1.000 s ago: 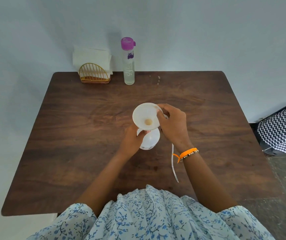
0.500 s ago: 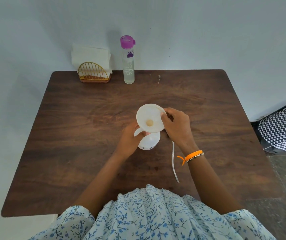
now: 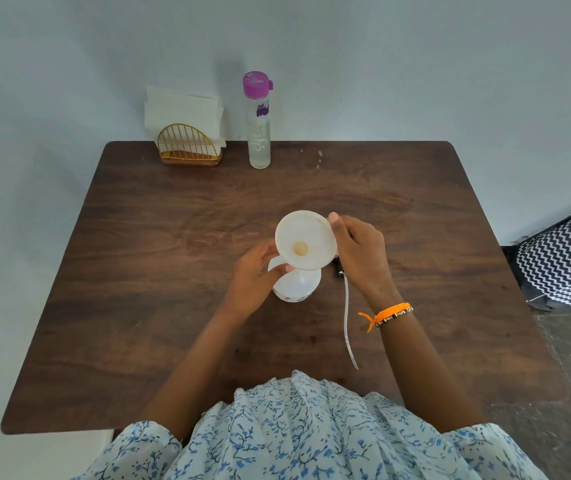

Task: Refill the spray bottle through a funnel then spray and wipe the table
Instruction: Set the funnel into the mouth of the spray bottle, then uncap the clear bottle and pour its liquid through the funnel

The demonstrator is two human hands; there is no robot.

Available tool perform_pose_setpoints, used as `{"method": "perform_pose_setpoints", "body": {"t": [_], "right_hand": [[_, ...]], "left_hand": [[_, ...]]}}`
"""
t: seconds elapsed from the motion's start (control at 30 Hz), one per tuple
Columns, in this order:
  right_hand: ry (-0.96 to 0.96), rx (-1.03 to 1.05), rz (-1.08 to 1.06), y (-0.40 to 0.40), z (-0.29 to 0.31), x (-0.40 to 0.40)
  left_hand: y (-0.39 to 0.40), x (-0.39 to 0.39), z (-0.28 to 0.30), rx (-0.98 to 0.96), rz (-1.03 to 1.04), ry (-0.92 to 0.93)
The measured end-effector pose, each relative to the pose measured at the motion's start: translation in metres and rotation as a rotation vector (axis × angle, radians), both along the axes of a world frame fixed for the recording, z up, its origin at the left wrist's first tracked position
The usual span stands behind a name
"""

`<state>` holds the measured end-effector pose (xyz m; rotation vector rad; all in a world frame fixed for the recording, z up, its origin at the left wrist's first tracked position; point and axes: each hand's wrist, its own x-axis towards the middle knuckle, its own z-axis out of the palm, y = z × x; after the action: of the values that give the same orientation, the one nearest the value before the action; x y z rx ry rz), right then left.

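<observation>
A thin dip tube [image 3: 347,323] is seen lying on the table [image 3: 138,306] near the front; mid-table, the white spray bottle [image 3: 298,285] is gripped by the left hand [image 3: 254,275], the funnel [image 3: 305,241] on its neck being pinched at the rim by the right hand [image 3: 360,254]; a purple-capped bottle [image 3: 259,123] and a napkin holder [image 3: 189,147] are set at the far edge

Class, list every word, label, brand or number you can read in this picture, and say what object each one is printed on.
Purple print near the top of the clear bottle with the purple cap: looks like "Cap", uncertain; the darker purple mark under it is too blurred to read.
White script lower on the same bottle: too faint to read.
Small dark marks near the base of the white spray bottle: too small to read.
Nothing else shows text.
</observation>
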<state>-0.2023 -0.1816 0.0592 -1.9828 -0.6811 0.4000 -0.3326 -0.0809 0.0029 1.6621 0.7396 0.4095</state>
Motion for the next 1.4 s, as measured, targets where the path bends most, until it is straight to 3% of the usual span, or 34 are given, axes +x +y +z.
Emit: {"method": "perform_pose_setpoints", "body": {"t": [0.23,0.47,0.63,0.97,1.4], "right_hand": [[0.058,-0.013,0.034,0.002,0.006,0.018],[0.308,0.005,0.205,0.048,0.008,0.072],[0.238,-0.06,0.344,0.111,-0.005,0.101],[0.09,-0.104,0.373,0.234,-0.051,0.132],[0.023,-0.03,0.338,0.274,-0.072,0.148]], "left_hand": [[0.012,-0.012,0.008,0.0,0.16,-0.041],[0.042,0.015,0.023,-0.028,0.303,-0.052],[0.07,0.048,0.029,-0.006,0.314,-0.037],[0.123,0.089,0.015,-0.093,0.411,-0.032],[0.133,0.089,0.009,-0.123,0.437,-0.003]]}}
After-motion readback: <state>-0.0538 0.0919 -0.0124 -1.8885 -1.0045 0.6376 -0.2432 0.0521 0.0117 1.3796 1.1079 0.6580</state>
